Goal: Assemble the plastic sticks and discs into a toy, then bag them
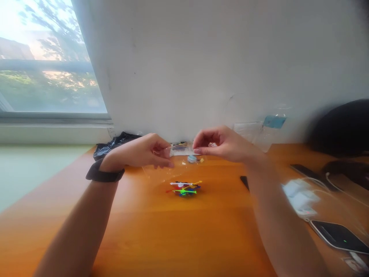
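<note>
My left hand (145,151), with a black band (105,173) on its wrist, pinches a clear plastic bag (180,163). Thumb and fingers of my right hand (223,143) are closed on the bag's other side, so it is held up between both hands above the table. Its exact outline is hard to see. Below the hands, on the wood, lies a small pile of arrow-shaped plastic pieces (184,191) in white, yellow, green, red and blue. Neither hand touches the pile. Behind the bag are a small light-blue item (191,158) and a yellowish bit, both too blurred to name.
The wooden table (173,238) meets a white wall. Crumpled black plastic (108,146) lies behind my left hand. Clear packaging with a blue label (274,121) leans on the wall. At right are white chargers with cables (301,196), a dark-screened device (340,235) and a black rounded object (343,127).
</note>
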A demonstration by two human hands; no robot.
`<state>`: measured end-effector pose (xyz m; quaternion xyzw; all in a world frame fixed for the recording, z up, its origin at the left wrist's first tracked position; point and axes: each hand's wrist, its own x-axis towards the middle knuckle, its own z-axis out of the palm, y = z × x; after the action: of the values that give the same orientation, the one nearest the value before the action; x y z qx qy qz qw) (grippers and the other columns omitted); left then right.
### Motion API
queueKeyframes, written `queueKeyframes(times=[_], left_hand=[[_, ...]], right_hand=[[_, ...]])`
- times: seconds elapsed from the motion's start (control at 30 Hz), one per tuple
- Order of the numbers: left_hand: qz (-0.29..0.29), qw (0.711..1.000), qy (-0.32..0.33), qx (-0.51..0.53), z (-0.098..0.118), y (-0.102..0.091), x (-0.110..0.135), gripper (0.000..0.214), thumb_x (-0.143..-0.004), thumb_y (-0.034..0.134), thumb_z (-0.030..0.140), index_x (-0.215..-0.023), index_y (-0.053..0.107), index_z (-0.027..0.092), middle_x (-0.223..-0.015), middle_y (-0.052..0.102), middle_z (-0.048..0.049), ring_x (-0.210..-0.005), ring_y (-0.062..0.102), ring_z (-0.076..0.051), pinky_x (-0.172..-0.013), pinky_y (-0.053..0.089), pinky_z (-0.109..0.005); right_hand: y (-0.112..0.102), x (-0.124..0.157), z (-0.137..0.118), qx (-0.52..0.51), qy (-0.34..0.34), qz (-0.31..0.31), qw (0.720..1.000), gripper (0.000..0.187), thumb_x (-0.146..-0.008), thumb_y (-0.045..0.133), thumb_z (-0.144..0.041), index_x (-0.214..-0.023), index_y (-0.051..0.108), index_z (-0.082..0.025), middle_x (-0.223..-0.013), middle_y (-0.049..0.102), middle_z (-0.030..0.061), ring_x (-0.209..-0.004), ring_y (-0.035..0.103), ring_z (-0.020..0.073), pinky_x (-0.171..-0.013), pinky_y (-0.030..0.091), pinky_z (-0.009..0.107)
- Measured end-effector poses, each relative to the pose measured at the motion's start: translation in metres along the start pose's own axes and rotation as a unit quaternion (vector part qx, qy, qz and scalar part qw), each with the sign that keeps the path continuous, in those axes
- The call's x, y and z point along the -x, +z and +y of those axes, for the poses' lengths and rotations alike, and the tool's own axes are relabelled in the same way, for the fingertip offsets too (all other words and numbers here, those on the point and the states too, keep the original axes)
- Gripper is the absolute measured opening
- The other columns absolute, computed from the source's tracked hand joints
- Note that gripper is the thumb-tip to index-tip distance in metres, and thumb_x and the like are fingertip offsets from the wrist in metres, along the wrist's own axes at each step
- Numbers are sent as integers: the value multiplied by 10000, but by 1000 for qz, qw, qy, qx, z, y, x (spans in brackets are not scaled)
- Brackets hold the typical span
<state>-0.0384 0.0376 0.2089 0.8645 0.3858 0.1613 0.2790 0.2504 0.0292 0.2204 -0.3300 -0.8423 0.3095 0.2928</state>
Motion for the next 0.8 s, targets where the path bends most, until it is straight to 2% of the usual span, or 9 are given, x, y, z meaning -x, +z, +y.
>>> queueKeyframes(times=[0.1,0.23,0.33,0.4,0.5,0.63,0.7,0.8], left_hand=[[17,1000,0,3,-2,-1,0,378,-805,819,534,-729,703,182,-627,666,8,-548,595,-111,-477,412,-192],[4,1000,11,10,0,-1,1,334,-848,781,512,-768,753,189,-681,726,-19,-606,646,-137,-515,444,-205],[-14,1000,20,12,4,-1,3,321,-900,724,505,-847,796,197,-762,773,-39,-669,679,-150,-551,461,-208],[-14,999,31,7,6,-1,2,334,-910,709,507,-848,794,190,-786,776,-42,-686,675,-148,-566,456,-209],[24,999,40,-10,5,1,0,349,-866,752,521,-810,762,176,-731,733,-14,-633,615,-128,-551,417,-214],[83,996,32,-19,2,1,-1,368,-809,803,529,-805,722,169,-665,645,23,-571,521,-107,-519,353,-222],[91,995,22,-24,3,1,0,381,-808,801,536,-784,693,171,-637,593,31,-552,483,-100,-500,316,-224],[96,994,12,-48,4,2,2,404,-801,801,547,-742,639,181,-616,524,42,-536,435,-93,-483,275,-228]], right_hand=[[2,-1,1,-4,-15,39,999,299,-859,786,-482,-941,740,-197,-890,727,59,-792,638,183,-663,485,301],[5,-2,1,0,-37,73,997,317,-846,802,-466,-1002,712,-205,-818,685,35,-741,601,168,-629,460,287],[5,-1,-1,5,-38,50,998,336,-834,811,-445,-1053,699,-217,-799,680,22,-729,596,165,-609,442,274],[4,0,-2,16,-39,35,999,310,-825,818,-435,-1006,704,-211,-809,688,24,-712,583,157,-602,428,273],[4,0,-3,37,-54,49,997,260,-815,825,-419,-906,721,-200,-825,702,33,-719,569,156,-625,419,287],[4,1,-7,65,-96,85,990,176,-826,809,-370,-839,753,-204,-863,721,48,-839,587,192,-698,428,308],[4,2,-10,66,-99,89,989,171,-832,802,-367,-831,756,-203,-878,729,54,-870,598,203,-711,435,315],[5,5,-15,60,-77,64,993,201,-847,790,-397,-879,771,-200,-877,738,61,-848,620,208,-702,451,324]])
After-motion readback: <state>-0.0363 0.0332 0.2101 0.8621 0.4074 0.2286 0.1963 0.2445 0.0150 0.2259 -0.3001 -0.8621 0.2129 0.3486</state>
